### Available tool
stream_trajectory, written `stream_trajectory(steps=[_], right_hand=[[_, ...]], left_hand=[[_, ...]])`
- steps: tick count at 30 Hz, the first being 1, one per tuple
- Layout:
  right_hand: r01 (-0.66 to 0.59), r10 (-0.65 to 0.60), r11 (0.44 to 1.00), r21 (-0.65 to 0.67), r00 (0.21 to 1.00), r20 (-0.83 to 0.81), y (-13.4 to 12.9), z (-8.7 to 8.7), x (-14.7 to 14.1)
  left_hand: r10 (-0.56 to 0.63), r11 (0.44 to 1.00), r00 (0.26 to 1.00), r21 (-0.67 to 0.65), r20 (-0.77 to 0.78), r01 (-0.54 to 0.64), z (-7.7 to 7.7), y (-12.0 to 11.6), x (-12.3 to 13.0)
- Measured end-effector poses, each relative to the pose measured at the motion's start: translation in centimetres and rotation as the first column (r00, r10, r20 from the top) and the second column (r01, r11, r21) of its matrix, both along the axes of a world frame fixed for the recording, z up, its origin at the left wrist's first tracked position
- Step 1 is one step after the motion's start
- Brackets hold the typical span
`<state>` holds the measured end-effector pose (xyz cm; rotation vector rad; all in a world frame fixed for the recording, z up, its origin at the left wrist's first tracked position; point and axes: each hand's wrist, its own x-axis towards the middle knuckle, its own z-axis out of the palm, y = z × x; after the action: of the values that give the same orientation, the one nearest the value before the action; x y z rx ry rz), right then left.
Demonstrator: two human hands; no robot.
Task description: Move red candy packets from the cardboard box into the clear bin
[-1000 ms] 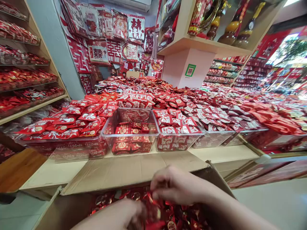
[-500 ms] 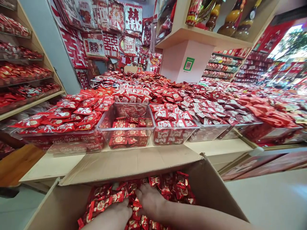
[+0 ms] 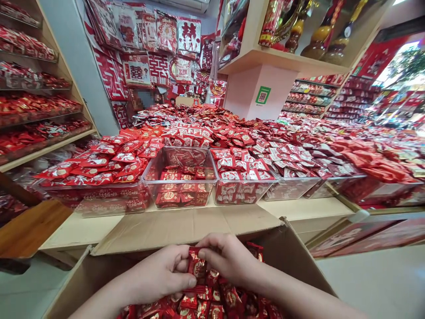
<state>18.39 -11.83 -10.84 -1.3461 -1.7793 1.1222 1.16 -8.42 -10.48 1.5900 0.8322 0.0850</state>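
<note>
While both hands meet over the cardboard box (image 3: 292, 261), this is how things lie:
Left hand (image 3: 159, 277): curled shut, thumb and fingers pinching a clutch of red packets (image 3: 196, 268) from the left.
Right hand (image 3: 229, 259): curled shut on the same red packets from the right, fingertips on the top one.
Red packets: held between the hands just above the box's heap of like packets (image 3: 229, 299).
Clear bin (image 3: 181, 179): on the bench (image 3: 299, 208) beyond the box's far flap, partly filled.
Neighbouring bins: either side of the clear bin, heaped full.
</note>
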Motion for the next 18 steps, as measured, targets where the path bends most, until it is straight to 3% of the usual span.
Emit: stream_trajectory(steps=[2, 4, 7, 10, 12, 15, 18], right_hand=[[0.052, -0.078, 0.989, -0.136, 0.978, -0.195, 0.2, 0.0, 0.2], [0.022, -0.105, 0.972, -0.232, 0.930, -0.353, 0.5, -0.2, 0.4], [-0.017, -0.093, 0.970, -0.244, 0.896, -0.434, 0.7, -0.4, 0.5], [0.030, -0.110, 0.982, -0.188, 0.894, -0.435, 0.4, -0.2, 0.5], [-0.001, -0.083, 0.985, -0.174, 0.876, -0.474, 0.2, 0.1, 0.4], [-0.114, 0.020, 0.984, -0.136, 0.836, -0.549, -0.2, 0.7, 0.5], [-0.105, 0.119, 0.993, 0.055, 0.870, -0.479, -0.4, 1.4, 1.0]], left_hand=[[0.017, 0.996, 0.991, -0.093, 0.130, -0.005, 0.7, -0.2, 0.4], [0.072, 0.984, 0.972, -0.174, 0.224, -0.033, 1.0, -0.4, 0.6], [0.146, 0.973, 0.960, -0.208, 0.239, -0.097, 1.0, -0.6, 0.7], [0.209, 0.949, 0.937, -0.291, 0.281, -0.124, 0.8, -0.7, 0.6], [0.263, 0.881, 0.898, -0.467, 0.353, -0.074, 0.8, -0.8, 0.5], [0.354, 0.723, 0.841, -0.690, 0.409, 0.032, 0.8, -0.9, 0.3], [0.476, 0.693, 0.789, -0.718, 0.387, -0.066, 0.6, -0.9, 0.4]])
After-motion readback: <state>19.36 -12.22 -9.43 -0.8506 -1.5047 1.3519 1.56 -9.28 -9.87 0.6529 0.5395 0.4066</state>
